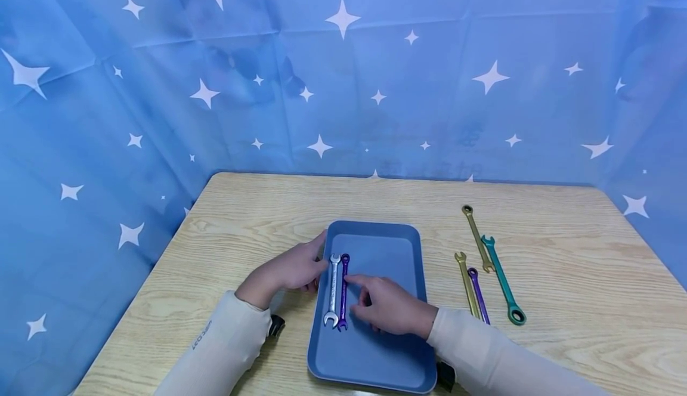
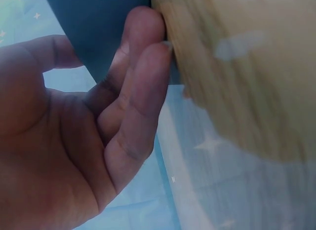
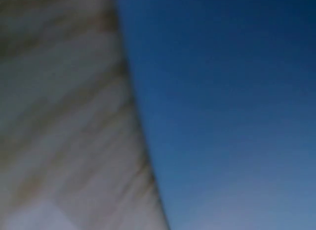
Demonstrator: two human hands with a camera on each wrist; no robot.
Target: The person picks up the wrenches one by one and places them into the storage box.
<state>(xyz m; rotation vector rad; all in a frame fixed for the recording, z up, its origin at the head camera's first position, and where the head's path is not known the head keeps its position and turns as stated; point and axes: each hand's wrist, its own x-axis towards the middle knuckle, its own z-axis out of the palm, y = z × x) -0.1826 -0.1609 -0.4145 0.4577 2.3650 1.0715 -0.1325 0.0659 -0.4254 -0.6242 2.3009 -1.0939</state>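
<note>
A blue-grey tray (image 1: 376,244) lies on the wooden table. Inside it, along the left side, a silver wrench (image 1: 334,288) and a purple wrench (image 1: 344,300) lie lengthwise next to each other. My left hand (image 1: 295,269) grips the tray's left edge, its thumb over the rim beside the silver wrench. In the left wrist view, the fingers (image 2: 140,87) press against the tray's outer wall (image 2: 98,27). Over the tray, my right hand (image 1: 389,308) has its index finger stretched out to the purple wrench, the fingertip right at its shaft; the other fingers are bent.
To the tray's right lie several more wrenches: a gold one (image 1: 476,238) at the back, a long green one (image 1: 503,280), a shorter gold one (image 1: 467,282) and a purple one (image 1: 478,294), partly behind my right sleeve. A blue star-patterned cloth (image 1: 343,86) hangs behind the table.
</note>
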